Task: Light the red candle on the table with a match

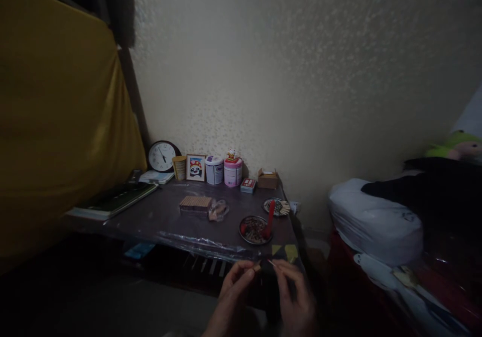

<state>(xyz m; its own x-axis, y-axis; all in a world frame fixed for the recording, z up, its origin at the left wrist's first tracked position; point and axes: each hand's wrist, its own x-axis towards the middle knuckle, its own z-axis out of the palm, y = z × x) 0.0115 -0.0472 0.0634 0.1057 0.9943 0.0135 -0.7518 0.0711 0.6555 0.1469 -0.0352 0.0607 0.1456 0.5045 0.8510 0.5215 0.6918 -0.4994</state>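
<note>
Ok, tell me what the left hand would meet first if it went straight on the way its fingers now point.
The left hand points up and right, so it would likely first meet the right hand's fingertips close by. Beyond them lies the round dish on the table edge, though depth is unclear.

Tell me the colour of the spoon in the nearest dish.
Red; the spoon shows best in the head view.

A low dark table (161,221) under a clear plastic sheet is standing against the wall. Along its back edge are sitting a round clock (163,155), a yellow cup (179,167), a framed panda picture (196,167), a white tin (214,170), a pink tin (233,172) and a small cardboard box (267,179). A dark book (113,200) is lying at the left. Nearer the front are resting a stack of sticks (195,203), a round dish (254,229) with a red spoon (270,219), and a smaller dish (276,207).
</note>
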